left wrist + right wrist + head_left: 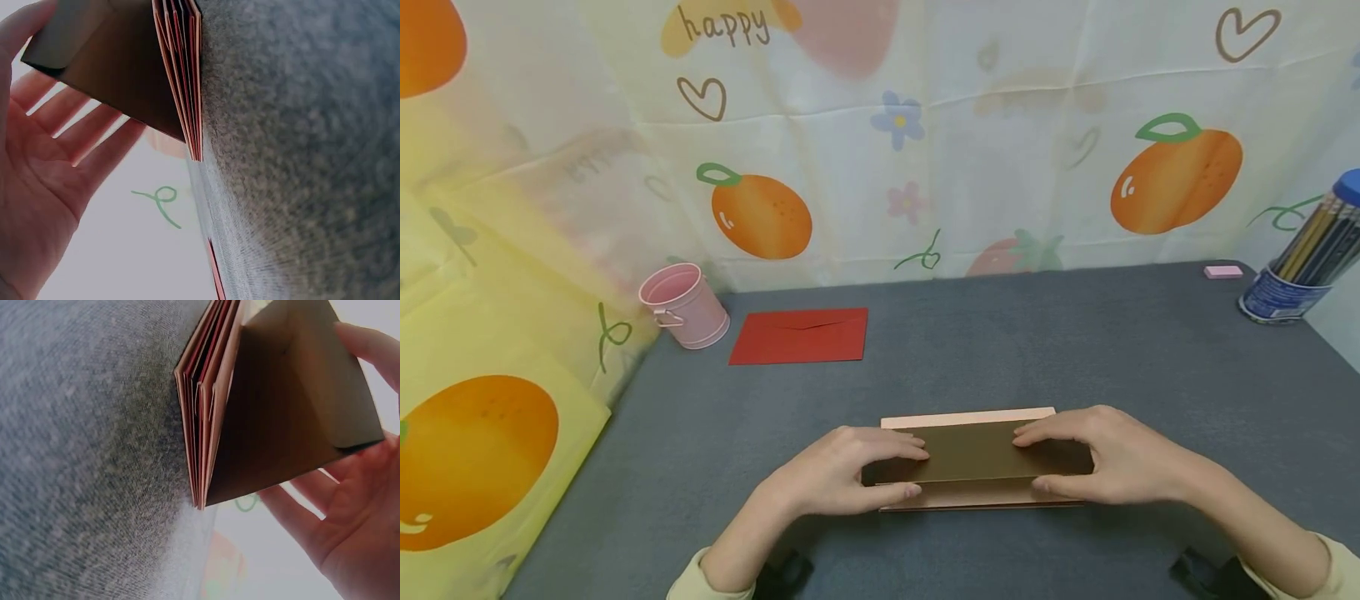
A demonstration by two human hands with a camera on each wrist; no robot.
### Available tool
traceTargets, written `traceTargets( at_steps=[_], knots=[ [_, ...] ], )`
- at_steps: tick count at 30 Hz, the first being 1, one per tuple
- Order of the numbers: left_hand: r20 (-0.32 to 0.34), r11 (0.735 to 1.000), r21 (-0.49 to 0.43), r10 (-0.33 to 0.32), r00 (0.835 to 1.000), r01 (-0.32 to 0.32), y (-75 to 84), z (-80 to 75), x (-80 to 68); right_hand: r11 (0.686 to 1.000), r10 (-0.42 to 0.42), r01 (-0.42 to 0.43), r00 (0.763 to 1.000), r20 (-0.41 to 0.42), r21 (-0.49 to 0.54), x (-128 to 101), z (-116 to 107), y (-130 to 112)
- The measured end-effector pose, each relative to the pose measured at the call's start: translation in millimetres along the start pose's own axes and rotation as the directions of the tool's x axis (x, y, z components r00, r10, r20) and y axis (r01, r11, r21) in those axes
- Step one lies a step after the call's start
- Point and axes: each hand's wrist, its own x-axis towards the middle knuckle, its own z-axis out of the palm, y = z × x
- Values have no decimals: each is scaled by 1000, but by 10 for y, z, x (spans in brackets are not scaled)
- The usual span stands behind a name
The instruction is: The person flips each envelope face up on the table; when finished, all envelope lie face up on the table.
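The person is working on a brown envelope (977, 457) lying at the near middle of the grey felt desk mat (1075, 350), on top of a thin stack of pink and red envelopes (970, 415). The brown one's flap appears folded down already, with a crease running along its length; the pressing flat seems to be the part in hand. The red envelope (799, 336) at the far left is lying apart, untouched.

The left hand (838, 477) is pinching the brown envelope's left end, fingers on top and thumb at the near edge. The right hand (1101, 454) is gripping the right end the same way.

From the wrist views the stack is showing as fanned paper edges, pink and red, resting on fuzzy felt. The brown paper is looking matte and stiff.

A pink metal bucket (681, 304) is standing far left. A cup of pencils (1303, 262) and a pink eraser (1222, 271) are sitting far right, before a fruit-printed backdrop (925, 133).
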Motion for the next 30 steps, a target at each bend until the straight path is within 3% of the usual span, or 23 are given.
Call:
traceTargets(
  at_steps=[5,12,16,22,30],
  knots=[
    [-135,993,-85,66,989,-78,-53,-26,9,983,-8,20,998,-67,181,11,-24,61],
    [-234,972,-214,44,971,-95,-122,-40,0,955,86,-51,990,-108,293,20,-51,119],
    [-259,964,-263,-26,966,-44,-141,-44,-13,943,158,-114,981,-117,314,23,-68,146],
    [-299,955,-292,-138,944,47,-173,-42,-29,919,270,-217,955,-124,330,23,-75,200],
    [-289,944,-303,-223,931,132,-244,-32,-41,892,303,-244,948,-102,381,21,-61,292]
  ],
)
